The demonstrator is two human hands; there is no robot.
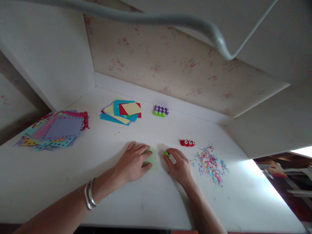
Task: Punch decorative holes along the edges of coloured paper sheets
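My right hand [179, 166] pinches a small green paper punch [166, 153] with a round white-and-black top between thumb and fingers. Just left of it, a pale green sheet of paper [153, 159] lies on the white counter [117, 201]. My left hand [134, 161] rests over the paper's left part, fingers spread and pressing it flat, and covers some of it. Tiny marks run along the sheet's right edge. A row of red punches [187, 143] stands beyond my right hand.
Bright paper confetti [211, 165] is scattered at the right. Purple punches [161, 109] and green punches [159, 113] stand near the back wall. Coloured sheets [122, 112] are piled at the back left, and hole-edged sheets [64, 127] further left. A grey cable [170, 20] hangs overhead.
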